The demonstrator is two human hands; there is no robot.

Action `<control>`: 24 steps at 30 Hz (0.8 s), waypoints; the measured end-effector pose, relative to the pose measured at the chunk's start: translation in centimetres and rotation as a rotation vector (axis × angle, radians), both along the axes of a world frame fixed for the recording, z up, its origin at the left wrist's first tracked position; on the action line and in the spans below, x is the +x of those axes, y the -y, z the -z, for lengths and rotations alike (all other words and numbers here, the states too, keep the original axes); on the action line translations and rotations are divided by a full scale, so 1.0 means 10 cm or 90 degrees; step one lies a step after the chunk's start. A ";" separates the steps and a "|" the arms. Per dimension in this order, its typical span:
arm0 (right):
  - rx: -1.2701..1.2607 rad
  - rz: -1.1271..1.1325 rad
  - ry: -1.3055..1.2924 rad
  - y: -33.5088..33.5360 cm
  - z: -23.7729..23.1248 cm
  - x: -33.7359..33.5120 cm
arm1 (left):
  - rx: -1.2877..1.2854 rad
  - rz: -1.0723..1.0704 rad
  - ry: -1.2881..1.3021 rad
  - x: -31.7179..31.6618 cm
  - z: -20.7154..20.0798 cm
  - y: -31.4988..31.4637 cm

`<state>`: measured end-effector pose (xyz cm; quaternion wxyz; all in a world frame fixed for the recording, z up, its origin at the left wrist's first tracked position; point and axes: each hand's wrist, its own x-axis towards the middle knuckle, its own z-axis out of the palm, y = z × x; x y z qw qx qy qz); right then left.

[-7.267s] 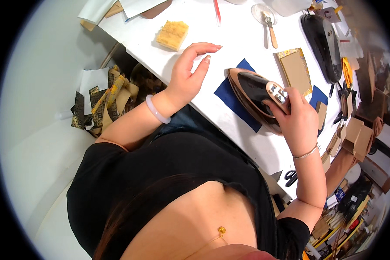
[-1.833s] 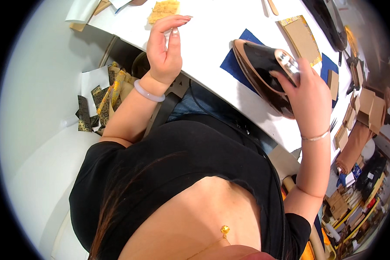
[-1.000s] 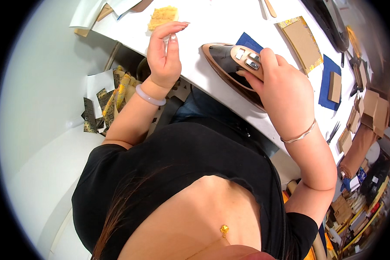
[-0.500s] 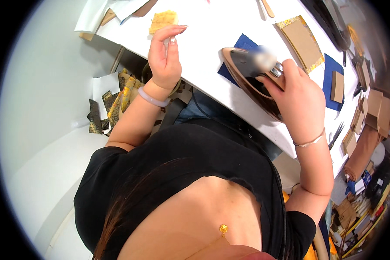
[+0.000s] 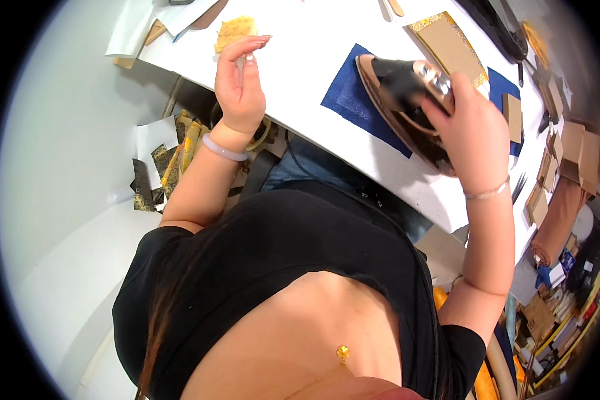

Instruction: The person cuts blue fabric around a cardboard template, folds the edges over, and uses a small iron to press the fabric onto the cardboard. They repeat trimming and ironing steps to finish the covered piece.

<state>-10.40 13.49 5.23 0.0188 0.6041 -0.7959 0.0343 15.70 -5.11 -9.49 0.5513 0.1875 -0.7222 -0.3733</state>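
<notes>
A clothes iron (image 5: 370,77) with a black body and a coppery edge is gripped by its handle in my right hand (image 5: 475,130). Under its front and left side is a square of dark blue cloth (image 5: 350,90), partly covered by the iron. My left hand (image 5: 241,90) hovers by the table's near edge with its fingers loosely bent and the thumb apart; nothing shows in it. Just beyond those fingertips lies a yellow sponge-like piece (image 5: 236,29).
Farther right on the white table (image 5: 300,80) are a board edged in gold-patterned cloth (image 5: 450,50) and a brown card strip (image 5: 512,118) on more blue cloth. White paper (image 5: 137,30) lies at the far left. Patterned scraps (image 5: 173,160) sit below the table at left.
The iron has shifted rightward in my right hand, uncovering more of the blue cloth's left part. My left hand keeps its pose beside the yellow piece.
</notes>
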 end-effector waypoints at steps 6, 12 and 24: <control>-0.054 0.022 -0.010 0.37 0.06 -0.17 | -0.021 -0.026 0.010 -0.02 0.03 0.03; -0.032 -0.045 0.002 0.18 0.01 0.07 | -0.010 -0.047 -0.002 -0.02 0.03 0.01; -0.026 -0.124 0.016 0.18 0.02 0.16 | 0.017 -0.112 -0.071 0.02 -0.49 -0.14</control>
